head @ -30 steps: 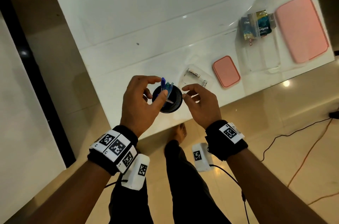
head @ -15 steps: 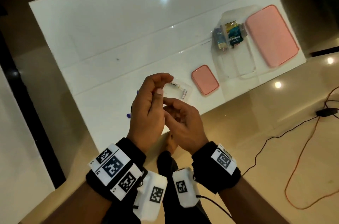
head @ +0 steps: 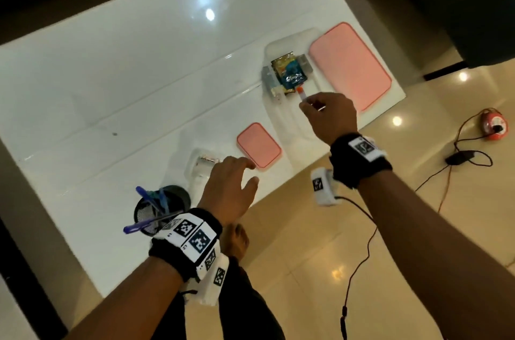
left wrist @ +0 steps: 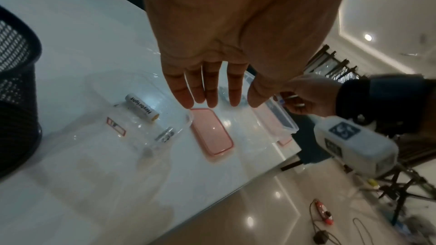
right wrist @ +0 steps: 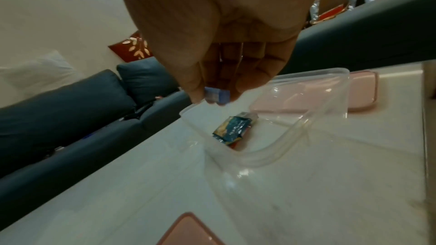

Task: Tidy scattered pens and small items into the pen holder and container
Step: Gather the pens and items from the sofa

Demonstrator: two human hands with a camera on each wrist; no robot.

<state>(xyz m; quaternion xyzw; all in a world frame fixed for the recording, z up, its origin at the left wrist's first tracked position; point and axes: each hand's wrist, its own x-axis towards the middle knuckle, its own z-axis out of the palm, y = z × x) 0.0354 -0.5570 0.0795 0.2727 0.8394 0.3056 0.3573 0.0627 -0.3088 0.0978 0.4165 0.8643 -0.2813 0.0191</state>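
Both hands work near the counter's front edge, one free and one holding a small item.

Left hand (head: pixel 228 192) hovers with fingers spread and relaxed over the small clear box (left wrist: pixel 141 118) by the front edge, holding nothing; the pen holder (head: pixel 161 211) stands at that edge with pens (head: pixel 150 200) inside. Right hand (head: pixel 328 116) pinches a small blue-capped item (right wrist: pixel 217 96) above the large clear container (right wrist: pixel 306 118), which lies toward the counter's right corner beside a pink lid (head: pixel 351 66).

2 pink lids (head: pixel 259 144), a black mesh pen holder (head: pixel 147 211) with blue pens (head: pixel 145 224), white table (head: pixel 111 75).
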